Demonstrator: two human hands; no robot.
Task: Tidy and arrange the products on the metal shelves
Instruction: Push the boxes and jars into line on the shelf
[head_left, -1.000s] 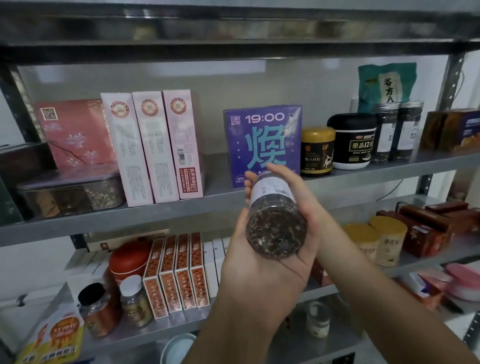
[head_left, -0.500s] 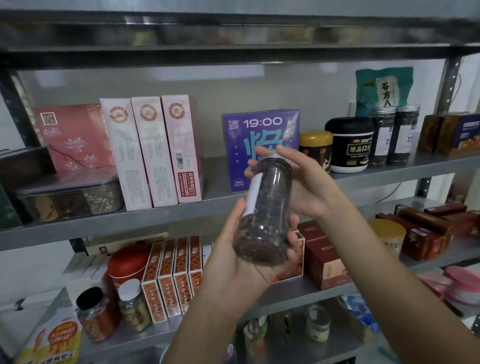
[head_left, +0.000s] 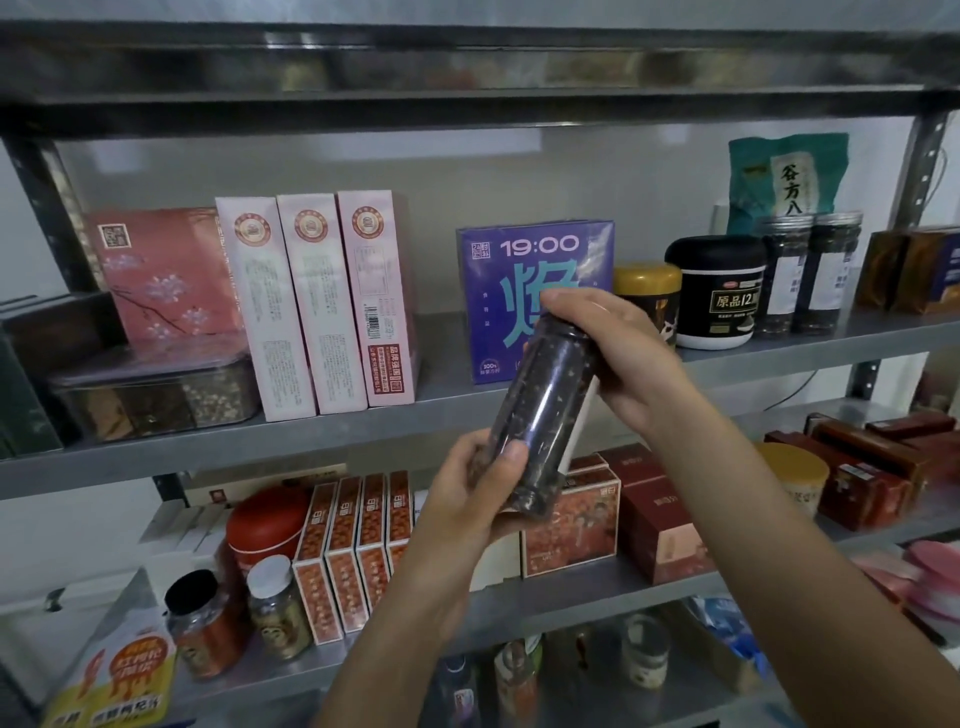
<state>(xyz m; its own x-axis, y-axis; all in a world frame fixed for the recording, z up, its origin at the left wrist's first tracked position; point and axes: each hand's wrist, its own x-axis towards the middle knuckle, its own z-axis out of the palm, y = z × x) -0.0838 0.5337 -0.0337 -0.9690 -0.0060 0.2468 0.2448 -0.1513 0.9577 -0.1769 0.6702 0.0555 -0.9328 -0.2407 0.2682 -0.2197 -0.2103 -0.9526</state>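
Observation:
A tall clear jar of dark dried tea (head_left: 545, 410) is held tilted in front of the middle metal shelf (head_left: 322, 431). My left hand (head_left: 478, 493) grips its lower end, thumb across the front. My right hand (head_left: 618, 358) is curled round its top and covers the lid. Behind the jar stands a purple box marked 19:00 (head_left: 524, 291). Two matching dark jars (head_left: 808, 273) stand further right on the same shelf.
Three pink-white boxes (head_left: 317, 301), a pink floral box (head_left: 161, 275) and a clear container (head_left: 150, 389) fill the shelf's left. A gold-lid jar (head_left: 647, 286) and black tub (head_left: 719, 296) sit right of the purple box. The lower shelf (head_left: 571, 587) holds red boxes, jars and cans.
The jar has been turned from pointing its base at me to nearly upright. My right hand slid up over its top, and my left hand shifted to grip the bottom.

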